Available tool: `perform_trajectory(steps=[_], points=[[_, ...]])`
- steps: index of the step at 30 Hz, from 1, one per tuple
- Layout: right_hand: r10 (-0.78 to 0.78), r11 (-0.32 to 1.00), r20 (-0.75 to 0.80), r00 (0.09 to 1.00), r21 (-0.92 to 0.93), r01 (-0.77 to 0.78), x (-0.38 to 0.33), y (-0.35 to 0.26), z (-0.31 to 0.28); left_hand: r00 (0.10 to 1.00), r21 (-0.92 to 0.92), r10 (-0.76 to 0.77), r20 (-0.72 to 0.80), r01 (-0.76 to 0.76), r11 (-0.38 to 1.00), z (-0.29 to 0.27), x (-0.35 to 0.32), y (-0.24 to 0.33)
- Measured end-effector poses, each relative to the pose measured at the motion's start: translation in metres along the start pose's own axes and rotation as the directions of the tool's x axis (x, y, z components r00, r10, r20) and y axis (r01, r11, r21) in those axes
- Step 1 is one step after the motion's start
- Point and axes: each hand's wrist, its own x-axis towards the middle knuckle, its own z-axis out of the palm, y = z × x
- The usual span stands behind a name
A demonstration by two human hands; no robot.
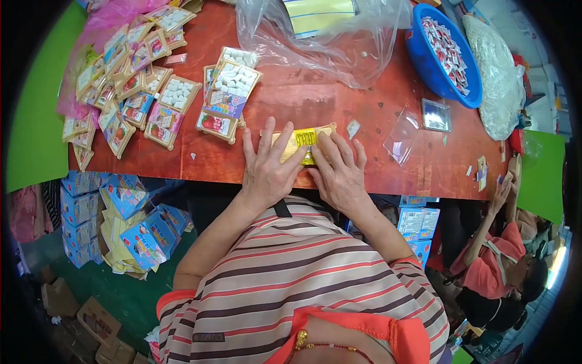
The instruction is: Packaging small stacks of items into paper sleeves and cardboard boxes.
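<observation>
On the red table's near edge lies a small flat tan case (pixel 287 153) with a shiny yellow piece (pixel 305 138) across its middle. My left hand (pixel 267 164) rests on the case's left part, fingers spread, thumb tip by the yellow piece. From the other side, my right hand (pixel 339 170) lays outstretched fingertips over the yellow piece and the case's right part. These fingers hide much of the case. Beyond my left hand sits a stack of similar cases (pixel 233 85), some showing white pellets, others a strawberry picture.
More picture-printed cases (pixel 130 79) pile up at far left by pink plastic. A clear bag (pixel 327 54) and a blue basin (pixel 418 54) of small packets stand at the back. A clear plastic piece (pixel 401 136) lies right. Blue boxes (pixel 79 206) stand below; a co-worker (pixel 494 261) sits right.
</observation>
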Motion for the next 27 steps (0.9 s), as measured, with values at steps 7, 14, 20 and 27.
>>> perform_trajectory(steps=[7,14,20,27], points=[[0.023,1.0,-0.011,1.0,0.003,-0.023,0.0,0.001,-0.002,0.996,-0.041,0.085,-0.01,-0.086,0.996,0.003,0.0,0.002],[-0.01,0.997,-0.039,0.999,0.076,0.013,0.009,-0.005,0.003,0.996,-0.084,0.074,-0.04,-0.078,0.993,0.002,0.002,-0.006],[-0.073,0.987,-0.058,0.996,0.138,0.08,0.006,-0.004,-0.002,0.997,-0.087,0.069,-0.038,-0.072,0.994,0.001,-0.001,-0.005],[-0.112,0.979,-0.03,0.993,0.168,0.116,0.024,-0.004,-0.002,0.995,-0.115,0.041,-0.095,-0.051,0.992,0.001,-0.003,-0.004]])
